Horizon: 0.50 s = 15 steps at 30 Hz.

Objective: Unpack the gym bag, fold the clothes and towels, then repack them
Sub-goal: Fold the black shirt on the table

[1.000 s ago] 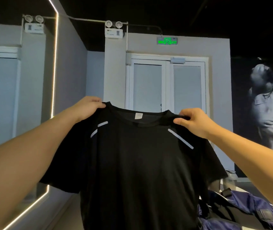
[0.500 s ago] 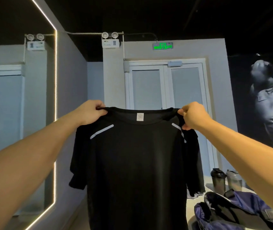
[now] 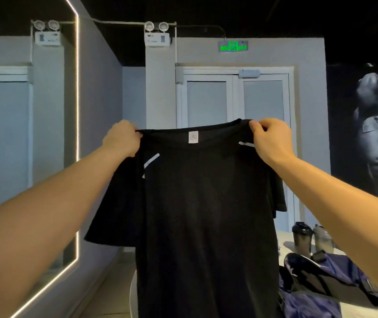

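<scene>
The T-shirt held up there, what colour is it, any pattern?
The T-shirt is plain black with a short white stripe near each shoulder, in the head view.

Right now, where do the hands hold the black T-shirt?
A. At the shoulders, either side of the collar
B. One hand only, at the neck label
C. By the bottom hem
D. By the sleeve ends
A: the left hand and the right hand each grip a shoulder of the black T-shirt beside the collar, and the body and sleeves hang free below.
</scene>
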{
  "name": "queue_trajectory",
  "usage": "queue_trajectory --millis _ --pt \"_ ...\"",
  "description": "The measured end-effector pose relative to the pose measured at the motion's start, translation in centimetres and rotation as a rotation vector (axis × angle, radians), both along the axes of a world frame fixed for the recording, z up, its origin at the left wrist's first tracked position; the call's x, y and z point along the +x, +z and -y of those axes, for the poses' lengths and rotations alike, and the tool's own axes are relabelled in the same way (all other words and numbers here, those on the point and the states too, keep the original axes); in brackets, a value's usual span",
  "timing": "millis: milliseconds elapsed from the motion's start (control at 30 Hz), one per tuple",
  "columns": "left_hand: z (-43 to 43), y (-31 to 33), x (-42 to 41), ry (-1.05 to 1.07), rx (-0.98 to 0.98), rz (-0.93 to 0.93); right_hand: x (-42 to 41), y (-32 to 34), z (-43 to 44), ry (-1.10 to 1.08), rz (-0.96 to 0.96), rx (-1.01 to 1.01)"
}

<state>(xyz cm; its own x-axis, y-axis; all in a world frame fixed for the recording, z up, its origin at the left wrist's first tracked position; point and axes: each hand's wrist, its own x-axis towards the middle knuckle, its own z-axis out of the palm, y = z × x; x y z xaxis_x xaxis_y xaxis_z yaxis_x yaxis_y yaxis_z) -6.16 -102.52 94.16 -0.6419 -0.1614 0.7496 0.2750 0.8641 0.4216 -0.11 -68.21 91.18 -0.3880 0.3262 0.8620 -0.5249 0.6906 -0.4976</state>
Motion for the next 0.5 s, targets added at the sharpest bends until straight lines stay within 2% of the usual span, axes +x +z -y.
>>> queue_trajectory --millis 67,100,233,333,500 --pt "-0.3 -0.2 -0.1 -0.127 0.18 -0.041 0.1 0.1 0.2 -0.004 -0.041 -0.003" --pt "-0.6 -0.3 -0.1 -0.135 0.204 -0.076 0.3 0.2 0.3 -0.011 -0.062 -0.003" --pt "-1.8 -1.3 0.3 -0.113 0.233 -0.34 0.5 0.7 0.4 -0.042 -0.141 -0.012" --pt "-2.1 -1.8 0.2 -0.011 0.159 -0.543 0.5 0.9 0.4 -0.046 -0.178 -0.02" --pt "-2.1 -2.0 -0.5 0.046 0.125 -0.685 0.0 1.4 0.4 -0.04 -0.215 -0.013"
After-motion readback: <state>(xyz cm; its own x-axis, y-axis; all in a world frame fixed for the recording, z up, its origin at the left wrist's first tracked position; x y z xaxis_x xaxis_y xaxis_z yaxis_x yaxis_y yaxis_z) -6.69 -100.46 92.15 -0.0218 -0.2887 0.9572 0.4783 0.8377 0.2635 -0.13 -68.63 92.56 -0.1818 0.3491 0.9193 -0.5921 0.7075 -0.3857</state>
